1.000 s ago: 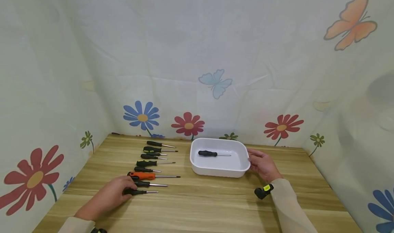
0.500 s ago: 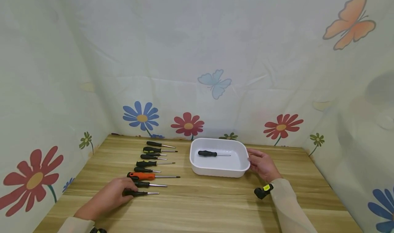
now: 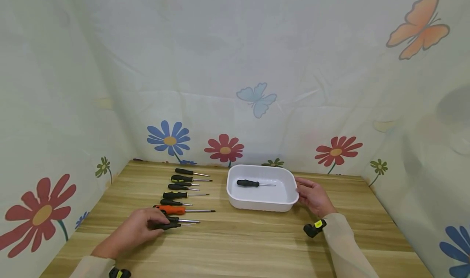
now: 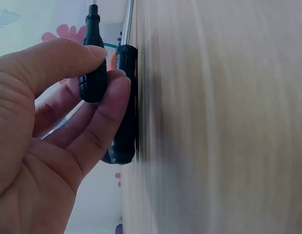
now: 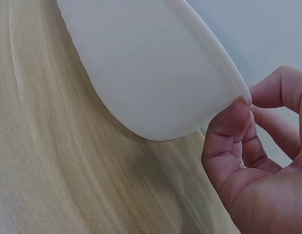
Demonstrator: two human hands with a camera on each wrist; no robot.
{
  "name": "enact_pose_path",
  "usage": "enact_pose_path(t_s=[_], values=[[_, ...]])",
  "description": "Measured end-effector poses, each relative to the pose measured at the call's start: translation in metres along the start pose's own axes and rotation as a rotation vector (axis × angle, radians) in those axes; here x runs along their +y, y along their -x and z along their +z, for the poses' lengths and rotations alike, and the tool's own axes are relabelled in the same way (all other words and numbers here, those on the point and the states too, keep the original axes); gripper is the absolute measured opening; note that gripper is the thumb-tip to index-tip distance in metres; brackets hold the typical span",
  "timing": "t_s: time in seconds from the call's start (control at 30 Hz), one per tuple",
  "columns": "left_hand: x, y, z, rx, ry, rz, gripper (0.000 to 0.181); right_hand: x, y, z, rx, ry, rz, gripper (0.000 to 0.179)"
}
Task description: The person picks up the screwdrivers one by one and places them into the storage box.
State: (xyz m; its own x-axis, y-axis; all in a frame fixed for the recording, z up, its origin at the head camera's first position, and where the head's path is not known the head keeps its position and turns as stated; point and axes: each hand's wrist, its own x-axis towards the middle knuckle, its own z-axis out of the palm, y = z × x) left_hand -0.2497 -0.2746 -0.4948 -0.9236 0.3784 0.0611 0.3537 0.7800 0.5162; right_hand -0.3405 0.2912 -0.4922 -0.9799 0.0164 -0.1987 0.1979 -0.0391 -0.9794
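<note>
My left hand (image 3: pixel 137 229) pinches the black handle of a small screwdriver (image 4: pixel 93 80) between thumb and fingers, its shaft pointing right in the head view. It is raised off the table, close beside another black-handled screwdriver (image 4: pixel 125 105) that lies on the wood. At the right, my right hand (image 3: pixel 313 198) pinches the rim of a white plastic tray (image 5: pixel 155 73) at its right end. Inside the tray lies one black screwdriver (image 3: pixel 248 183).
A column of several screwdrivers lies left of the tray, shafts pointing right. Among them are an orange-handled screwdriver (image 3: pixel 174 210) and a black-and-yellow one (image 3: pixel 175 195). A flowered curtain (image 3: pixel 205 66) encloses the wooden table (image 3: pixel 235 245) at the back and sides.
My left hand has lifted the nearest screwdriver from the table and moved it slightly right and up in the head view. My right hand and the tray have stayed still.
</note>
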Motion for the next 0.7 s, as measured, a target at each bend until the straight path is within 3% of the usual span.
enact_pose_path(t_s=[0.37,0.57,0.7], values=[[-0.001,-0.007,0.002,0.073,0.141,0.027,0.025,0.000,0.000,0.000,-0.003,0.005,0.003,0.047],[-0.003,-0.009,0.007,0.136,0.199,0.083,0.023,0.000,0.001,0.001,-0.001,0.006,-0.001,0.047],[-0.003,-0.012,0.011,0.158,0.255,0.077,0.021,0.000,0.002,0.002,-0.003,0.010,-0.001,0.047]])
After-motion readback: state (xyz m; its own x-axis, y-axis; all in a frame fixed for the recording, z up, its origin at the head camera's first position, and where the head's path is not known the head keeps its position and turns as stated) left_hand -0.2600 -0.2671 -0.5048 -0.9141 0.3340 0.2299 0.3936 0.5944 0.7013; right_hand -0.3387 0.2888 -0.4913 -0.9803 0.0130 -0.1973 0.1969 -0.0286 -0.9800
